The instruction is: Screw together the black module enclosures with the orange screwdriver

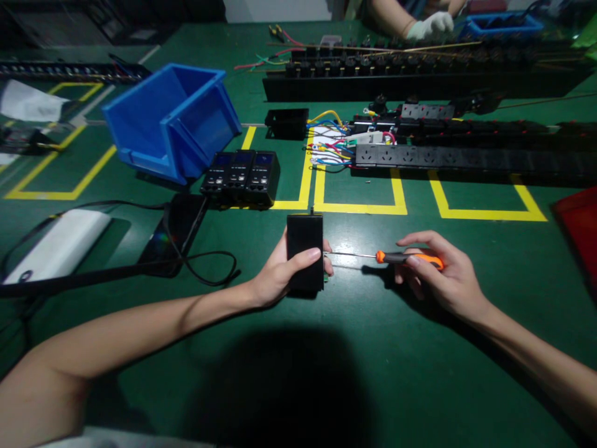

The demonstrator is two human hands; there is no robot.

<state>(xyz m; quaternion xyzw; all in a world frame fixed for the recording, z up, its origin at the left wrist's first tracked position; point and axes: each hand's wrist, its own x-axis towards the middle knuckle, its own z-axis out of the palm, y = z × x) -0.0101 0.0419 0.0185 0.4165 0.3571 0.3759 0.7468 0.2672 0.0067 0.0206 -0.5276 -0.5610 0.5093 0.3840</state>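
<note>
My left hand point(275, 274) grips a small black rectangular box point(304, 233), thumb across its face and fingertips round the right edge. A bit of green shows at the box's lower right side. In my right hand point(452, 280) is a screwdriver point(410, 257) with an orange and black handle, held sideways between thumb and fingers. Its thin metal shaft points left, and the tip meets the right edge of the box near my left thumb. Whether the tip sits in a screw is too small to tell.
Beyond the box stand several black modules point(240, 177) beside a blue bin point(172, 124). Black socket strips point(420, 155) with loose coloured wires point(331, 149) lie at the back right. A phone point(172, 233), cable and white power bank point(60, 242) are left. Opposite is a co-worker's gloved hand point(431, 26).
</note>
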